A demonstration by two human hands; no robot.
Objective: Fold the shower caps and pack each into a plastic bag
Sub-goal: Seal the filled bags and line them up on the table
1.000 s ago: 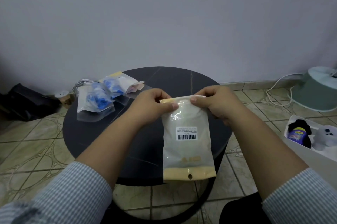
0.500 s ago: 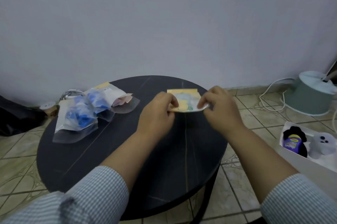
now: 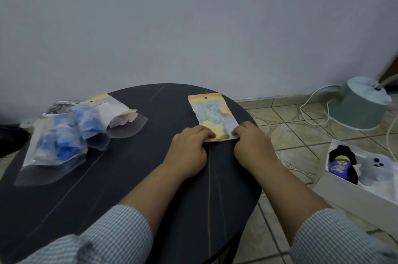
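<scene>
fingers [image 3: 212,133] of both hands were down on the near edge of the plastic bag [image 3: 212,116], and that was the whole story of this beat. my left hand [image 3: 188,151] had its fingers curled over the near left corner, my right hand [image 3: 251,145] had the near right corner pinned the same way; whether they pinched the edge or only pressed it flat, i could not tell from up there. the bag lay flat on the dark round tabletop [image 3: 129,177], toward its far right side, yellow header strip with the hang hole pointing away from me. the folded shower cap [image 3: 213,120] showed through the clear film, pale green with yellow patches.

my read on the handling: feather-light, thin film, slick on that smooth top, so it would skate if pushed from one side only. the cap inside was soft and springy, likely to puff the mouth open. best hold looked like the two near corners, or the stiffer yellow strip.

off to the left sat the packed bags with blue caps [image 3: 64,141], well apart from my hands.
</scene>
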